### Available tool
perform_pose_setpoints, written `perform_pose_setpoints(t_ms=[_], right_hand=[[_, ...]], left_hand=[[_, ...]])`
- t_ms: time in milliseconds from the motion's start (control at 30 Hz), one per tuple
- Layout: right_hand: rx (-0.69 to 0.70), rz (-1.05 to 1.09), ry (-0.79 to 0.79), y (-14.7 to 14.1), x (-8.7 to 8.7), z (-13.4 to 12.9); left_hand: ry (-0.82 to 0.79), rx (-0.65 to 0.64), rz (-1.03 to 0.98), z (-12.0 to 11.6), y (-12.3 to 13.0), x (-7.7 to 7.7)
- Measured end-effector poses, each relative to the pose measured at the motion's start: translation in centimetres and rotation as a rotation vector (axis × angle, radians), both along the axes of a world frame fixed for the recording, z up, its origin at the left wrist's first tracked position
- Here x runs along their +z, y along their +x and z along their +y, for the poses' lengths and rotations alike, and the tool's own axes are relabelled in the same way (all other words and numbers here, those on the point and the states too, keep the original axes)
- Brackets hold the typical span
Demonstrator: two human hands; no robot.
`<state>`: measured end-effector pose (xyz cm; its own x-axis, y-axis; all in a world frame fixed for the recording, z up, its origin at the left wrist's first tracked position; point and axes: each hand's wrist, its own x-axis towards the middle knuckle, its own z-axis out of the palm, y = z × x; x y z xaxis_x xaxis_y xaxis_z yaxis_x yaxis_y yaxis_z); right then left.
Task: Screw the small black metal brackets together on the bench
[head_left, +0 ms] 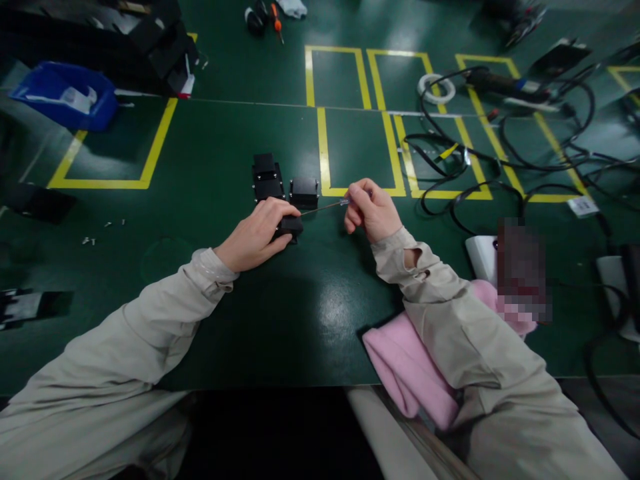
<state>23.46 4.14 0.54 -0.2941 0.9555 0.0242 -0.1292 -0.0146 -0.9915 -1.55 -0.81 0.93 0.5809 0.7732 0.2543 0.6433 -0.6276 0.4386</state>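
Observation:
My left hand is closed on a small black block, pressing it to the green table with thumb and fingers. In my right hand is a screwdriver, gripped by its handle, which the fingers mostly hide. Its thin shaft points left, and the tip reaches the black block beside my left fingertips. Whether the tip sits in a screw is too small to tell. Just behind stand another black block with small screws at its corners and a stack of black parts.
Loose screws lie on the left, below a blue bin. Black cables tangle at the right around a white tape roll. A pink cloth hangs over the front edge under my right forearm.

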Motion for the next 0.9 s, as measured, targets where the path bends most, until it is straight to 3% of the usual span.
perform_pose_setpoints(t_ms=[233, 400, 600, 900], right_hand=[[0.004, -0.002, -0.067, 0.07, 0.04, -0.07], [-0.003, 0.007, -0.002, 0.07, 0.03, -0.12], [-0.008, -0.011, -0.077, 0.10, 0.06, -0.09], [-0.081, -0.039, 0.015, -0.11, 0.49, -0.17]], left_hand=[[0.024, -0.013, -0.003, 0.00, 0.01, -0.01], [0.003, -0.006, -0.005, 0.00, 0.01, 0.00], [-0.006, 0.002, -0.007, -0.02, 0.00, 0.00], [-0.067, -0.028, -0.072, 0.05, -0.13, 0.04]])
